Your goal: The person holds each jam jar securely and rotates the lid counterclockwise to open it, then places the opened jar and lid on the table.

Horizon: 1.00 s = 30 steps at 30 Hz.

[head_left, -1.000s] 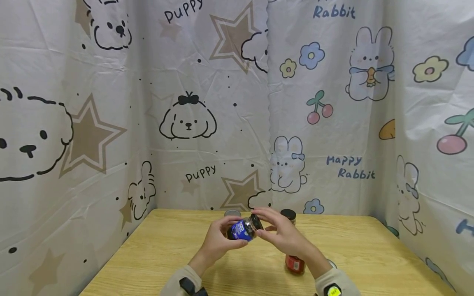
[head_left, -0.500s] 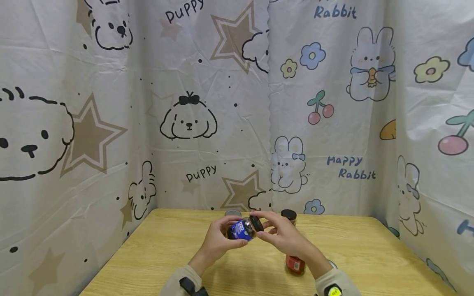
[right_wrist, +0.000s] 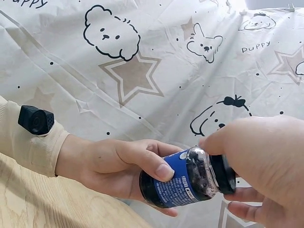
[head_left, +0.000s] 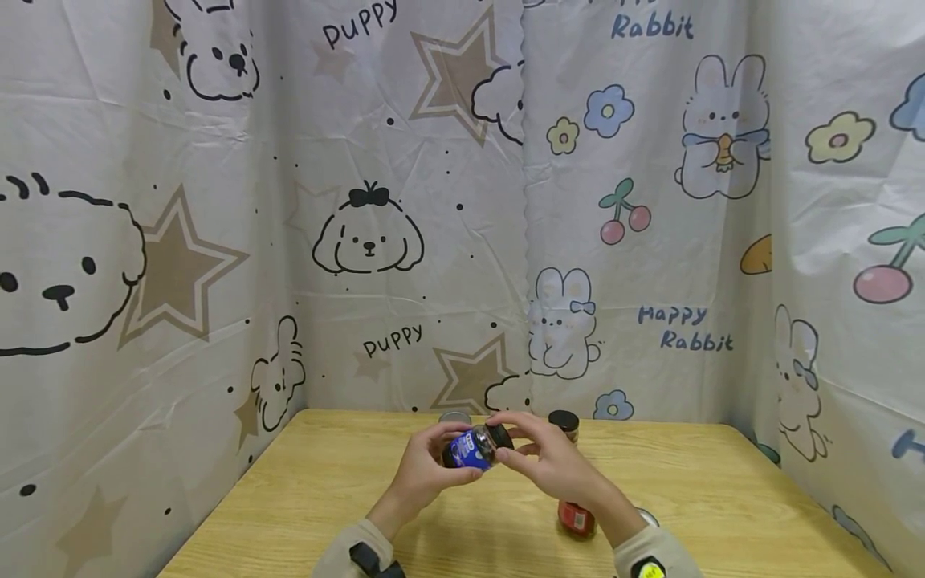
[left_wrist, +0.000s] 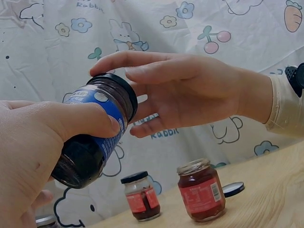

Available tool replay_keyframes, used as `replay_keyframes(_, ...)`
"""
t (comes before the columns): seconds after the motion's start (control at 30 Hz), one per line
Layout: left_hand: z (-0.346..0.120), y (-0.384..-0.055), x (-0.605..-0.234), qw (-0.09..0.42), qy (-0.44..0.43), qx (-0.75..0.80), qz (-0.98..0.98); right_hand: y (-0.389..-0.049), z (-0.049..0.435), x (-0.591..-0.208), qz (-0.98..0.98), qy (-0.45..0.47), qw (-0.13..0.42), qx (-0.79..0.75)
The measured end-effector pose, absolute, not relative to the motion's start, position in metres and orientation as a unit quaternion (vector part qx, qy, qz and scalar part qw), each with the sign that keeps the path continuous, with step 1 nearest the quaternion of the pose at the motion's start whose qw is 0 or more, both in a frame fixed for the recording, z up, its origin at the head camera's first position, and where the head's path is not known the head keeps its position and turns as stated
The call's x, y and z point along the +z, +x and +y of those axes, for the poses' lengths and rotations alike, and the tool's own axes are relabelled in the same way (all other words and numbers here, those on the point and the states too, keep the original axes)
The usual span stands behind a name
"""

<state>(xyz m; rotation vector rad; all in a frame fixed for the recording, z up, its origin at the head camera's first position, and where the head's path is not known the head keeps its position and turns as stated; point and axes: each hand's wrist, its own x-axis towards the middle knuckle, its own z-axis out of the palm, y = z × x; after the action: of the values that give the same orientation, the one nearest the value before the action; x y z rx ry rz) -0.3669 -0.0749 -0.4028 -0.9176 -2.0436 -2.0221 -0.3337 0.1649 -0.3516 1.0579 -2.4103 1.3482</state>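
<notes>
Blue-labelled jar (head_left: 468, 449), left fingers (head_left: 438, 432) wrapped round it, right fingers (left_wrist: 137, 58) arched round lid (right_wrist: 224, 174)

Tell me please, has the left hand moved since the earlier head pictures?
No, not visibly: the left hand keeps its place against the back edge of the table.

the held jar (right_wrist: 185, 176) looked glossy glass, its lid (right_wrist: 222, 173) smooth; the tabletop (head_left: 311, 490) looked wood-grained, the left sleeve (right_wrist: 47, 149) matt cloth.
</notes>
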Motion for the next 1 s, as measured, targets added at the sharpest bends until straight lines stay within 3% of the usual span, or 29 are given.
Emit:
replay_keyframes(0.43, -0.0742, -0.3666, -0.4038, 0.056, -0.304, -0.671, -0.674, -0.3357, 0.1616, -0.3571, -0.792, 0.357, 0.139, 0.476)
replay_keyframes(1.0, -0.0738, -0.3659, -0.4035, 0.057, -0.307, -0.668, -0.676, -0.3329, 0.1652, -0.3525, -0.809, 0.358, 0.105, 0.454)
